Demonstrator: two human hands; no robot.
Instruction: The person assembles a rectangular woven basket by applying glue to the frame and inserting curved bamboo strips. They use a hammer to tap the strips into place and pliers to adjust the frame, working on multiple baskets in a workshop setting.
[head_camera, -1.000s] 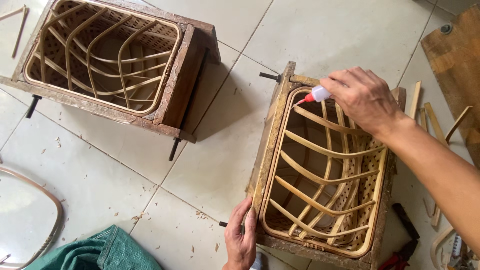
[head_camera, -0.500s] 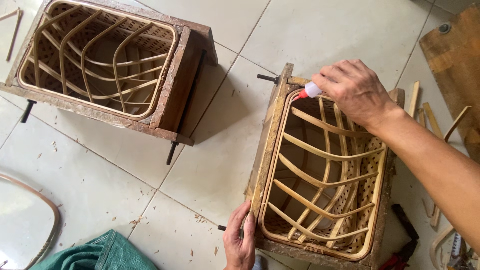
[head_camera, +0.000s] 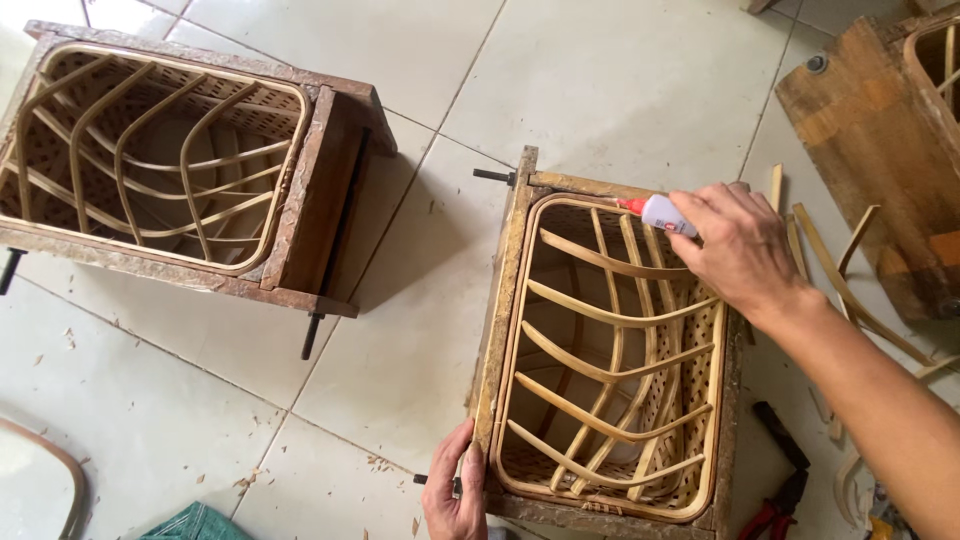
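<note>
A rattan basket (head_camera: 610, 350) with curved ribs sits inside a rough wooden mould frame (head_camera: 502, 290) on the tiled floor. My right hand (head_camera: 745, 250) grips a small white glue bottle (head_camera: 660, 213) with a red nozzle, its tip at the basket's top rim. My left hand (head_camera: 455, 490) rests on the frame's lower left corner, thumb against the wooden edge.
A second rattan basket in its wooden mould (head_camera: 170, 165) lies at the upper left. A wooden board (head_camera: 875, 150) lies at the upper right, with loose rattan strips (head_camera: 850, 270) beside it. Red-handled pliers (head_camera: 775, 500) lie at the lower right. Green cloth (head_camera: 195, 525) shows at the bottom edge.
My right hand has carried the glue bottle a little rightward along the basket's top rim. My left hand stays on the frame's corner.
</note>
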